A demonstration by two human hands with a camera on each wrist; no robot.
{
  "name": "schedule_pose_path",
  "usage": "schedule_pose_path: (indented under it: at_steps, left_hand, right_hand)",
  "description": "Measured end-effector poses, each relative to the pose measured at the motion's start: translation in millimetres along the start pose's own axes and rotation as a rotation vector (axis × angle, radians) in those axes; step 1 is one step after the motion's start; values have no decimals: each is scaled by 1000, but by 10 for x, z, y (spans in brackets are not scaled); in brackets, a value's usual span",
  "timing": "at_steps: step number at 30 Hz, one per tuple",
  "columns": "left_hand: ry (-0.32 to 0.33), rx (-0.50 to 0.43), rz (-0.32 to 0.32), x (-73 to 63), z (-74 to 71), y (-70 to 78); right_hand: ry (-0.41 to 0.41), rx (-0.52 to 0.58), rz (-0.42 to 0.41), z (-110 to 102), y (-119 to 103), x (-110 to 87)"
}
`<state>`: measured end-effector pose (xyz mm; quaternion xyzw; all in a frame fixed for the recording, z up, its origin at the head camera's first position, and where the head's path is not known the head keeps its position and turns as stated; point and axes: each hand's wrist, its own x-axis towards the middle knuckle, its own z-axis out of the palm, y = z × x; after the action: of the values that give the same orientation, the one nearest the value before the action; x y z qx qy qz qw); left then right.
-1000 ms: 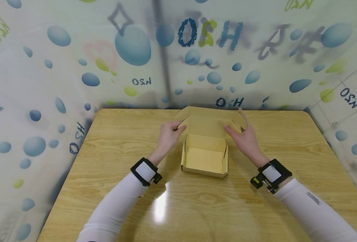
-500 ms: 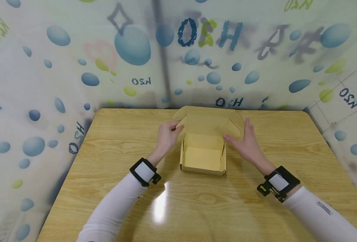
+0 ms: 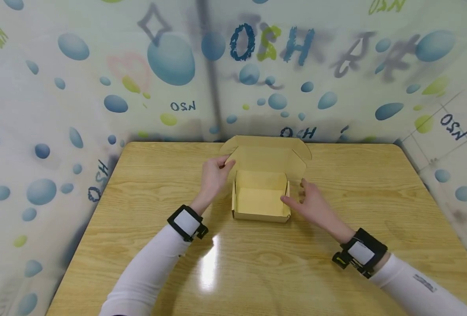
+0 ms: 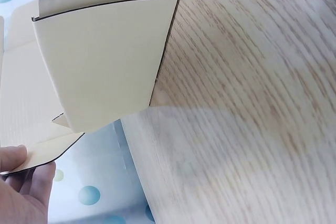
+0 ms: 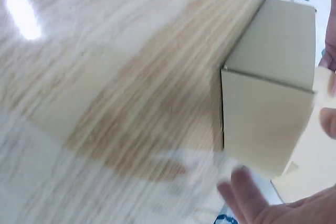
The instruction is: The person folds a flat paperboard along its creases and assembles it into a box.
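A small open cardboard box (image 3: pixel 261 217) sits on the table, its lid (image 3: pixel 262 160) raised at the back with rounded flaps at both sides. With thumb and fingers, my left hand (image 3: pixel 213 177) pinches the lid's left side flap; the left wrist view shows the thumb on top of this flap (image 4: pixel 50 150) and the fingers beneath. My right hand (image 3: pixel 318 208) is at the box's right side wall (image 5: pixel 265 119), thumb over the rim and fingers loosely spread outside the wall. Nothing lies inside the box.
The wooden table (image 3: pixel 170 188) extends around the box on all sides. Behind its far edge hangs a pale curtain (image 3: pixel 178 123) with blue and green drop prints. A bright light reflection shows on the tabletop in front of the box.
My right hand has let go of the lid's right flap and come down toward me, to the right side wall. My left hand keeps its pinch; box and hand have shifted slightly left in view.
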<state>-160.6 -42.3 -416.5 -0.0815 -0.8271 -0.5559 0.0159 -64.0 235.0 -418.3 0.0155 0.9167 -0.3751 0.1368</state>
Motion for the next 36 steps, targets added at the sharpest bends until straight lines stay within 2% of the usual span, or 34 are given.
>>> schedule_pose_path:
  at_steps: [3, 9, 14, 20, 25, 36]
  left_hand:
    - [5, 6, 2, 1, 3, -5]
    - [17, 49, 9, 2, 19, 5]
    - [27, 67, -2, -7, 28, 59]
    - [17, 66, 16, -30, 34, 106]
    - [-7, 44, 30, -103, 33, 105]
    - [-23, -10, 15, -293, 34, 82]
  right_hand:
    - [1, -26, -37, 46, -21, -16]
    - [-29, -30, -43, 64, -92, -9]
    - [-3, -41, -33, 84, -136, 11]
    - [31, -49, -35, 103, -161, 33]
    - [58, -48, -45, 104, -164, 68]
    - [109, -59, -74, 130, -107, 130]
